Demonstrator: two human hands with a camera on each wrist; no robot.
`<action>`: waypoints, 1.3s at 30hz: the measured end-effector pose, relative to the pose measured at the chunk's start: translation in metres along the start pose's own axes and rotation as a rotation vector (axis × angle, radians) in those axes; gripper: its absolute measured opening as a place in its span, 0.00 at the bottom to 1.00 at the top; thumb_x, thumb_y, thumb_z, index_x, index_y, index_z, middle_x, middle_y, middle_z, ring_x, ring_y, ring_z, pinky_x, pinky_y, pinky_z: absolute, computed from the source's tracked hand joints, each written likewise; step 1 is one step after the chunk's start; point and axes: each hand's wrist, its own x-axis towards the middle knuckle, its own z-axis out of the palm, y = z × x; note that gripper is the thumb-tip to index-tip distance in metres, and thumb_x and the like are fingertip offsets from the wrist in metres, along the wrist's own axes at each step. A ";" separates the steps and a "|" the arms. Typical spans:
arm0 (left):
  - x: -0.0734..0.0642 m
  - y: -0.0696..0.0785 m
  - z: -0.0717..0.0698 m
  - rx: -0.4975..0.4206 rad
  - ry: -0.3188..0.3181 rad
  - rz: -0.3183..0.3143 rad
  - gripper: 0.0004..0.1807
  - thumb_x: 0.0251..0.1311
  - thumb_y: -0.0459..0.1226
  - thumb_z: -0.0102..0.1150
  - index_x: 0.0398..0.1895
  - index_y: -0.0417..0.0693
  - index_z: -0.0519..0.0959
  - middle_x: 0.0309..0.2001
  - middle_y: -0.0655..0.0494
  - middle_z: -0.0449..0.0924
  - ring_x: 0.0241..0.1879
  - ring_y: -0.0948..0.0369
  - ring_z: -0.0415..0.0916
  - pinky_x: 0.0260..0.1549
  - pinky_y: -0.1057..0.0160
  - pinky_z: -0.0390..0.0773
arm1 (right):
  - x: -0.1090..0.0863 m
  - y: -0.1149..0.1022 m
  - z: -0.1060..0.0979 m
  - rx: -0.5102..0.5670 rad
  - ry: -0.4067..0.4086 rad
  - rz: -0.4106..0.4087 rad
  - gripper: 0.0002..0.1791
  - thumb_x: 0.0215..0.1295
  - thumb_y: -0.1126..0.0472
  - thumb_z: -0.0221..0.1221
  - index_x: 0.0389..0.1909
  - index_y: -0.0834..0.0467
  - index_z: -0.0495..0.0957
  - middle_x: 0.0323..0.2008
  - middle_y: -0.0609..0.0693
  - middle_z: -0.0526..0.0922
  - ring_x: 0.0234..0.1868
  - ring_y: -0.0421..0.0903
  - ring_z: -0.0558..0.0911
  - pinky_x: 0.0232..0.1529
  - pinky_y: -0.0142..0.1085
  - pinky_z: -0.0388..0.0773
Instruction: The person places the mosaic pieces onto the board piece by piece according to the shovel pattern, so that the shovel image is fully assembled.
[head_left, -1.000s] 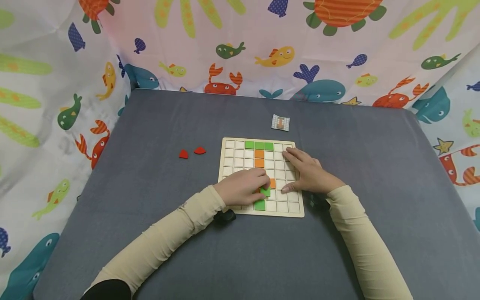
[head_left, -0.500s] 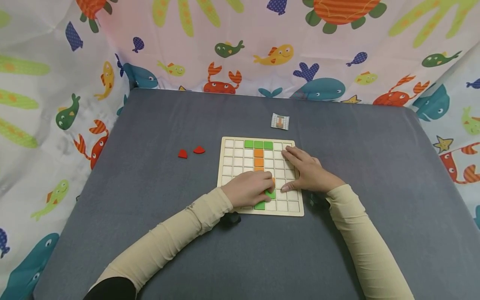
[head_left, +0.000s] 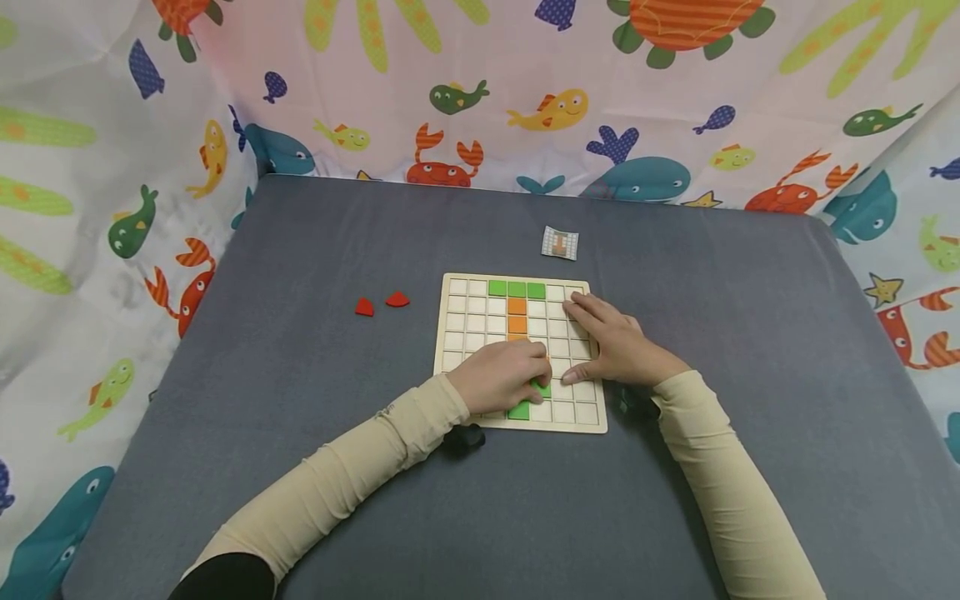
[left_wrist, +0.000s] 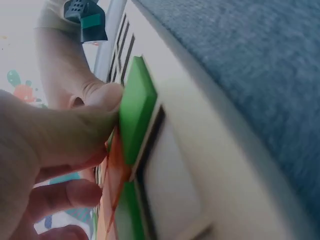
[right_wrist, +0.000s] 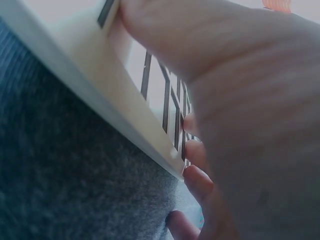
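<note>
My left hand (head_left: 501,377) pinches a green square tile (head_left: 542,389) low in the middle of the wooden grid board (head_left: 564,427), thumb on its near side. The hand hides several cells beside it. Below it, another green tile (head_left: 518,411) sits in the bottom row; the left wrist view shows this bottom tile (left_wrist: 137,110) close up, just beyond the thumb. Orange tiles (head_left: 517,317) run down the middle column from three green tiles (head_left: 517,289) in the top row. My right hand (head_left: 618,343) rests spread over the board's right edge, with thumb and fingers on the grid.
Two red curved-edge pieces (head_left: 397,299) lie left of the board on the grey cloth (head_left: 345,517). Behind the board is a small card (head_left: 560,243) with a grid picture. Sea-animal curtains (head_left: 525,142) enclose the back and sides.
My left hand has shifted a little to the right along the board, carrying the green tile to the cell right of the middle column. The right hand stays in place.
</note>
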 end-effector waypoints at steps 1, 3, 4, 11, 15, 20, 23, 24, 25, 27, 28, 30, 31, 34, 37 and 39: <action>-0.001 -0.001 -0.002 -0.004 -0.003 0.001 0.11 0.56 0.47 0.66 0.36 0.52 0.82 0.36 0.59 0.75 0.33 0.65 0.71 0.35 0.67 0.73 | 0.000 0.000 0.000 0.000 0.001 -0.001 0.64 0.42 0.33 0.70 0.75 0.57 0.49 0.75 0.56 0.47 0.75 0.58 0.47 0.60 0.63 0.55; -0.005 -0.006 -0.006 -0.018 -0.001 -0.001 0.13 0.57 0.48 0.66 0.40 0.52 0.82 0.37 0.58 0.75 0.34 0.65 0.70 0.35 0.67 0.73 | 0.001 0.000 0.000 0.001 0.004 -0.002 0.64 0.42 0.33 0.70 0.75 0.56 0.49 0.75 0.56 0.47 0.75 0.58 0.46 0.60 0.63 0.55; -0.007 -0.009 -0.009 -0.029 0.004 -0.006 0.13 0.58 0.47 0.65 0.41 0.52 0.82 0.38 0.58 0.75 0.34 0.64 0.69 0.36 0.67 0.73 | 0.000 0.000 0.000 0.001 0.005 -0.003 0.64 0.42 0.33 0.70 0.75 0.56 0.49 0.75 0.56 0.47 0.75 0.58 0.47 0.60 0.64 0.54; -0.043 -0.047 -0.035 -0.042 0.138 -0.121 0.09 0.62 0.34 0.61 0.45 0.47 0.82 0.42 0.54 0.77 0.40 0.60 0.73 0.39 0.64 0.76 | -0.005 0.003 0.003 0.004 0.009 0.016 0.66 0.40 0.31 0.70 0.75 0.56 0.49 0.75 0.55 0.47 0.75 0.58 0.46 0.60 0.64 0.54; -0.073 -0.075 -0.053 0.026 0.181 -0.337 0.13 0.62 0.34 0.62 0.49 0.44 0.80 0.44 0.50 0.77 0.43 0.55 0.74 0.42 0.58 0.76 | -0.007 0.004 0.003 0.003 0.009 0.010 0.66 0.40 0.30 0.69 0.75 0.56 0.49 0.75 0.56 0.47 0.75 0.58 0.46 0.59 0.64 0.55; -0.108 -0.098 -0.062 0.124 0.179 -0.639 0.23 0.58 0.45 0.66 0.50 0.39 0.76 0.42 0.46 0.75 0.39 0.52 0.73 0.36 0.54 0.76 | -0.006 0.004 0.004 -0.002 0.024 -0.010 0.66 0.40 0.30 0.69 0.75 0.57 0.50 0.74 0.56 0.48 0.74 0.58 0.48 0.59 0.63 0.55; -0.121 -0.102 -0.060 0.132 0.192 -0.741 0.24 0.56 0.46 0.68 0.44 0.35 0.76 0.35 0.45 0.72 0.31 0.52 0.71 0.28 0.55 0.73 | -0.007 0.003 0.004 -0.005 0.034 -0.020 0.65 0.40 0.32 0.70 0.75 0.57 0.50 0.74 0.56 0.49 0.74 0.58 0.49 0.58 0.63 0.56; -0.123 -0.103 -0.059 0.131 0.202 -0.766 0.24 0.56 0.47 0.68 0.43 0.34 0.76 0.33 0.44 0.71 0.29 0.52 0.71 0.26 0.55 0.73 | -0.007 0.004 0.004 -0.005 0.037 -0.022 0.65 0.40 0.32 0.71 0.75 0.57 0.51 0.74 0.56 0.49 0.74 0.58 0.49 0.58 0.63 0.56; -0.125 -0.104 -0.057 0.125 0.214 -0.787 0.25 0.56 0.47 0.68 0.42 0.33 0.76 0.32 0.44 0.71 0.28 0.51 0.71 0.25 0.55 0.73 | -0.007 0.004 0.004 -0.004 0.040 -0.022 0.65 0.40 0.33 0.71 0.75 0.57 0.51 0.74 0.57 0.49 0.74 0.59 0.49 0.58 0.63 0.56; -0.127 -0.106 -0.055 0.106 0.235 -0.824 0.25 0.57 0.47 0.67 0.42 0.33 0.76 0.33 0.43 0.71 0.27 0.51 0.72 0.24 0.54 0.74 | -0.006 0.004 0.004 0.001 0.045 -0.026 0.64 0.40 0.33 0.71 0.75 0.57 0.51 0.74 0.56 0.49 0.74 0.58 0.48 0.59 0.63 0.55; -0.128 -0.106 -0.054 0.096 0.245 -0.839 0.24 0.57 0.47 0.67 0.42 0.33 0.76 0.33 0.42 0.72 0.28 0.50 0.72 0.25 0.54 0.74 | -0.006 0.004 0.004 0.003 0.045 -0.028 0.64 0.41 0.33 0.71 0.75 0.57 0.51 0.74 0.56 0.49 0.74 0.59 0.48 0.59 0.63 0.55; -0.129 -0.108 -0.053 0.074 0.256 -0.853 0.23 0.58 0.46 0.66 0.42 0.33 0.76 0.34 0.42 0.72 0.29 0.49 0.73 0.27 0.52 0.75 | -0.005 0.004 0.005 0.007 0.043 -0.030 0.64 0.41 0.33 0.70 0.75 0.56 0.51 0.74 0.56 0.49 0.74 0.58 0.48 0.59 0.64 0.55; -0.130 -0.109 -0.052 0.064 0.259 -0.851 0.22 0.58 0.44 0.66 0.43 0.33 0.76 0.35 0.41 0.72 0.29 0.49 0.73 0.28 0.52 0.75 | -0.004 0.004 0.005 0.006 0.041 -0.032 0.64 0.41 0.32 0.70 0.75 0.56 0.50 0.74 0.56 0.49 0.74 0.58 0.48 0.59 0.64 0.55; -0.131 -0.111 -0.052 0.050 0.248 -0.818 0.18 0.60 0.42 0.65 0.45 0.36 0.77 0.37 0.42 0.74 0.31 0.49 0.74 0.31 0.52 0.75 | -0.003 0.004 0.006 -0.002 0.036 -0.033 0.64 0.41 0.31 0.69 0.75 0.56 0.50 0.74 0.56 0.49 0.74 0.58 0.48 0.59 0.64 0.55; -0.133 -0.113 -0.051 0.050 0.234 -0.742 0.16 0.61 0.39 0.64 0.49 0.42 0.78 0.40 0.43 0.75 0.33 0.50 0.75 0.32 0.51 0.76 | -0.002 0.004 0.006 -0.011 0.039 -0.034 0.65 0.41 0.31 0.69 0.75 0.56 0.50 0.74 0.56 0.49 0.74 0.58 0.49 0.58 0.64 0.56; -0.134 -0.113 -0.051 0.057 0.228 -0.691 0.14 0.61 0.37 0.63 0.50 0.45 0.79 0.40 0.44 0.75 0.31 0.51 0.74 0.29 0.53 0.76 | -0.001 0.004 0.005 -0.012 0.042 -0.034 0.65 0.40 0.30 0.69 0.75 0.56 0.50 0.74 0.56 0.49 0.74 0.58 0.49 0.58 0.63 0.56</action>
